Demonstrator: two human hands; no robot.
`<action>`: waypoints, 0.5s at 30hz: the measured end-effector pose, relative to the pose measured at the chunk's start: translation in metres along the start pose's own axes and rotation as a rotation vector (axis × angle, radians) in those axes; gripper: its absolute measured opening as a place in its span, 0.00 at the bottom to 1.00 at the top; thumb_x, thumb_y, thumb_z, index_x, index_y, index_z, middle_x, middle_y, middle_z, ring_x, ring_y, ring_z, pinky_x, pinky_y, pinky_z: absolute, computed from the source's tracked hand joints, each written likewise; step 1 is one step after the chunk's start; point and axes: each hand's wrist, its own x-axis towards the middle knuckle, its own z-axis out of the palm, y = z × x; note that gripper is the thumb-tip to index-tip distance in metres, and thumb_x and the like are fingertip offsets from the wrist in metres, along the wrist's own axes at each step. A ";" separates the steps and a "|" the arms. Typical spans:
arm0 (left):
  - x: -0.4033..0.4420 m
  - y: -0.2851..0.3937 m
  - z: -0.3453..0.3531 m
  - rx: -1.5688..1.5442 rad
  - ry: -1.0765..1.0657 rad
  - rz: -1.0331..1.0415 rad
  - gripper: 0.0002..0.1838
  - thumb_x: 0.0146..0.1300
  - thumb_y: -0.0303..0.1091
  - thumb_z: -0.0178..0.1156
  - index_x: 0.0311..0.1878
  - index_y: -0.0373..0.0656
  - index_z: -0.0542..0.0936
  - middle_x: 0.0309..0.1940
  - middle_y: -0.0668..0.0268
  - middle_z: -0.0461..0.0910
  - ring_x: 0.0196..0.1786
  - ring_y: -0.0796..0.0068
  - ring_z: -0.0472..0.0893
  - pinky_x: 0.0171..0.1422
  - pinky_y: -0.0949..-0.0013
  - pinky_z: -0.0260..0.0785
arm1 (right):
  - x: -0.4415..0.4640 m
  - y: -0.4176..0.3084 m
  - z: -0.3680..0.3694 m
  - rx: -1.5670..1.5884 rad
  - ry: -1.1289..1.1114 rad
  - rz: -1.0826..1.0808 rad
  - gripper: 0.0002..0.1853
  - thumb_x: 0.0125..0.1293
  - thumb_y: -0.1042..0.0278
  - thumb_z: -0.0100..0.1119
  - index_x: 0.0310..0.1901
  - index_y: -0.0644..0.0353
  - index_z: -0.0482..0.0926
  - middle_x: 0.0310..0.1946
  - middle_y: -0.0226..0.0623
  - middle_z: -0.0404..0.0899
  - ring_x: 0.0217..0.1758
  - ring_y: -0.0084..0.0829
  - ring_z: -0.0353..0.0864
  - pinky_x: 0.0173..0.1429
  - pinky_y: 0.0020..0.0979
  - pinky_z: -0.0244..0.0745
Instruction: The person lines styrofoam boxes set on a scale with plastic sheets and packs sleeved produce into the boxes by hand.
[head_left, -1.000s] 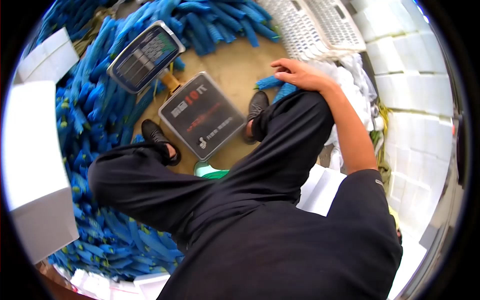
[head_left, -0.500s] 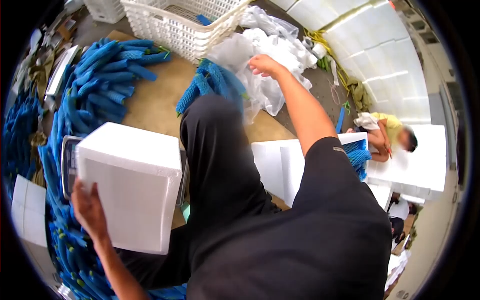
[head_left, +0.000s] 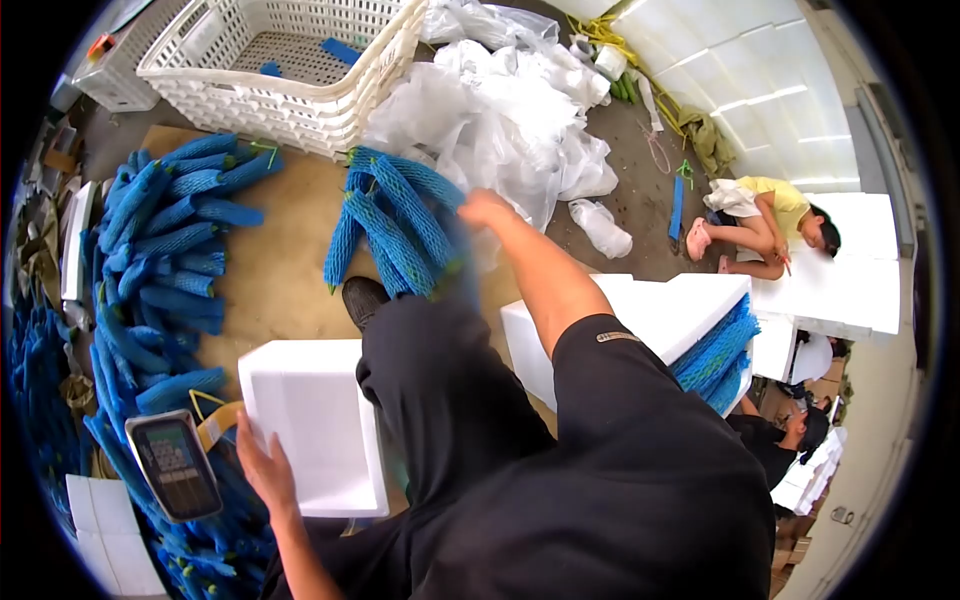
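Observation:
My left hand (head_left: 268, 470) holds the left edge of a white foam box (head_left: 315, 425), whose bare inside faces up. The box hides the scale platform; the scale display (head_left: 175, 465) stands left of it. My right hand (head_left: 485, 208) has its fingers closed at the edge of a blurred, see-through plastic film (head_left: 468, 265), which hangs over my knee. Just left of this hand, several blue-netted vegetables (head_left: 395, 225) lie in a bunch on the brown board (head_left: 290, 260). More blue-netted pieces (head_left: 165, 240) are piled along the left.
White crates (head_left: 270, 100) stand at the top, beside crumpled plastic bags (head_left: 530, 120). A foam box (head_left: 640, 300) with blue-netted pieces lies right of my knee. One person (head_left: 770, 225) sits at the right, another person (head_left: 785, 440) below. Foam blocks (head_left: 730, 80) line the upper right.
My left hand came into view with the foam box, which then turned its open side up. My right hand left my knee, reached toward the bags and came back with the film. The view shifted.

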 end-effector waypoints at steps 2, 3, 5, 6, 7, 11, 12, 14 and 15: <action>-0.005 0.004 0.008 -0.009 -0.059 0.013 0.38 0.69 0.25 0.68 0.81 0.38 0.66 0.81 0.46 0.67 0.82 0.43 0.66 0.86 0.50 0.56 | -0.025 -0.020 -0.041 -0.029 0.078 0.074 0.30 0.64 0.52 0.66 0.66 0.58 0.83 0.70 0.53 0.77 0.72 0.56 0.78 0.73 0.50 0.78; -0.009 0.010 0.011 0.034 -0.078 0.010 0.41 0.68 0.25 0.69 0.83 0.37 0.63 0.83 0.46 0.63 0.84 0.42 0.62 0.87 0.50 0.54 | -0.017 -0.012 -0.047 -0.040 0.184 0.081 0.31 0.64 0.51 0.68 0.65 0.58 0.82 0.71 0.52 0.76 0.72 0.56 0.78 0.73 0.51 0.78; -0.013 0.024 0.013 0.055 -0.071 -0.027 0.45 0.67 0.26 0.70 0.84 0.37 0.60 0.84 0.45 0.60 0.85 0.41 0.60 0.88 0.49 0.53 | 0.010 0.011 -0.065 -0.075 0.339 0.105 0.33 0.63 0.50 0.69 0.68 0.58 0.79 0.73 0.53 0.72 0.74 0.56 0.75 0.73 0.53 0.78; -0.014 0.025 0.013 0.064 -0.065 -0.044 0.46 0.67 0.27 0.71 0.85 0.37 0.59 0.84 0.44 0.59 0.85 0.40 0.60 0.88 0.49 0.53 | 0.025 0.024 -0.074 -0.097 0.391 0.123 0.35 0.64 0.51 0.69 0.70 0.58 0.76 0.75 0.53 0.69 0.76 0.57 0.73 0.75 0.53 0.76; -0.016 0.025 0.013 0.073 -0.058 -0.062 0.46 0.67 0.27 0.71 0.85 0.37 0.58 0.84 0.44 0.59 0.85 0.40 0.60 0.88 0.49 0.53 | 0.027 0.030 -0.088 -0.120 0.457 0.150 0.38 0.65 0.53 0.69 0.74 0.58 0.71 0.78 0.50 0.65 0.77 0.57 0.71 0.76 0.53 0.75; -0.023 -0.011 0.029 -0.011 -0.008 -0.178 0.45 0.70 0.30 0.69 0.85 0.36 0.57 0.83 0.42 0.60 0.85 0.40 0.61 0.86 0.48 0.56 | 0.058 0.058 -0.141 -0.147 0.571 0.166 0.49 0.63 0.60 0.72 0.83 0.54 0.58 0.87 0.48 0.49 0.84 0.56 0.61 0.81 0.51 0.71; -0.024 -0.019 0.030 -0.011 -0.078 -0.266 0.43 0.71 0.31 0.67 0.85 0.37 0.58 0.81 0.42 0.64 0.82 0.41 0.66 0.85 0.48 0.59 | 0.065 0.065 -0.150 -0.204 0.577 0.155 0.51 0.62 0.60 0.72 0.84 0.53 0.56 0.88 0.49 0.48 0.85 0.56 0.59 0.81 0.50 0.70; -0.019 -0.018 0.029 -0.027 -0.110 -0.336 0.41 0.71 0.31 0.67 0.84 0.38 0.60 0.79 0.43 0.66 0.80 0.42 0.68 0.84 0.49 0.60 | 0.084 0.077 -0.157 -0.242 0.577 0.146 0.57 0.61 0.59 0.74 0.87 0.55 0.48 0.88 0.52 0.47 0.85 0.56 0.62 0.81 0.49 0.71; -0.016 -0.017 0.030 -0.035 -0.128 -0.369 0.40 0.71 0.31 0.66 0.83 0.39 0.61 0.78 0.43 0.67 0.78 0.42 0.70 0.84 0.49 0.60 | 0.098 0.081 -0.153 -0.129 0.520 0.177 0.58 0.61 0.58 0.74 0.87 0.57 0.47 0.87 0.53 0.50 0.83 0.55 0.65 0.80 0.48 0.72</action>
